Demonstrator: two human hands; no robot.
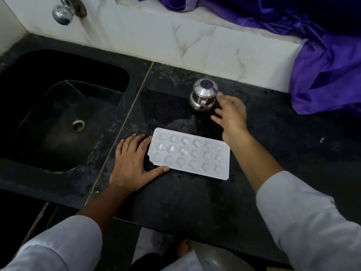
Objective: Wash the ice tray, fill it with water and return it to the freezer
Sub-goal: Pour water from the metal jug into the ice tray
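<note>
A white plastic ice tray [188, 153] is seen lying flat on the black stone countertop [195, 202] at the centre of the frame, its cavities facing up; whether water is held in them cannot be told. The left hand [132, 163] is laid palm-down on the counter just left of the tray, its fingers straight and spread, with the thumb set along the tray's near edge. The right hand [231, 116] is held above the counter beyond the tray's right end, fingers apart and gripping nothing, just beside a lidded steel jug [203, 94] that stands upright; contact between fingertip and jug cannot be confirmed. A black sink [58, 114] is set into the counter at the left, below a chrome tap [66, 10] at the upper left. Purple cloth [322, 75] is draped over the white tiled wall [175, 36] at the upper right.
</note>
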